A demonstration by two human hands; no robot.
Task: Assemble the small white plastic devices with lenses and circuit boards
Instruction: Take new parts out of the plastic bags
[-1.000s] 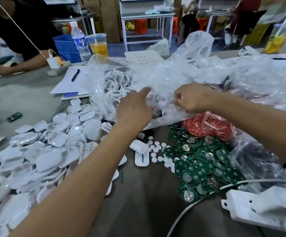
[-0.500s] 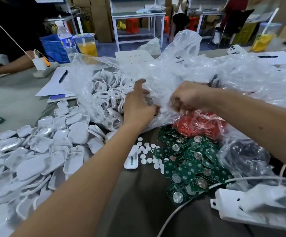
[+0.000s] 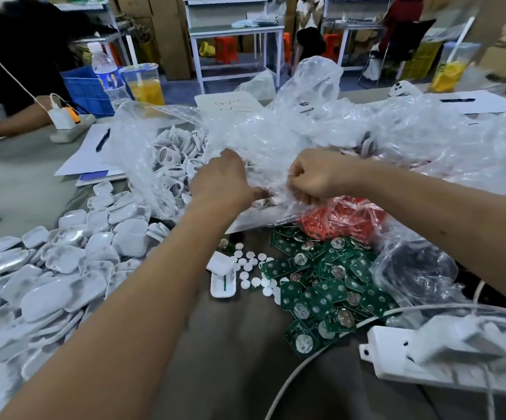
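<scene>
At 9 o'clock a heap of white shell halves [image 3: 54, 268] covers the counter [image 3: 245, 359], w/ a sheet of paper [image 3: 88, 156] and a pen [image 3: 103, 139] behind it at approx 10 o'clock. Further back at 11 o'clock stand a water bottle [image 3: 106, 77] and a cup of orange drink [image 3: 144, 83]. Center, both hands work at a big clear plastic bag [image 3: 291, 131] at 12 o'clock; white ring-shaped parts [image 3: 179, 165] show thru its left side. Left hand [image 3: 221, 180] lies against the bag, fingers reaching into the film, thumb pressed to the crumpled plastic; fingertips hidden, so can't tell how tightly they grip. Right hand [image 3: 318, 174] just beside it, fingers curled, pinching a bunch of the same film. Below the hands, near center, one open white shell [image 3: 223, 283] lies beside scattered small white round lenses [image 3: 254, 268]. At approx 3 o'clock a pile of green circuit boards [image 3: 321, 283] w/ round metal discs, touching a bag of red parts [image 3: 342, 222] above it. At 4–5 o'clock a white power strip [image 3: 412, 359] w/ its cable [image 3: 300, 368] trailing toward 6 o'clock.
</scene>
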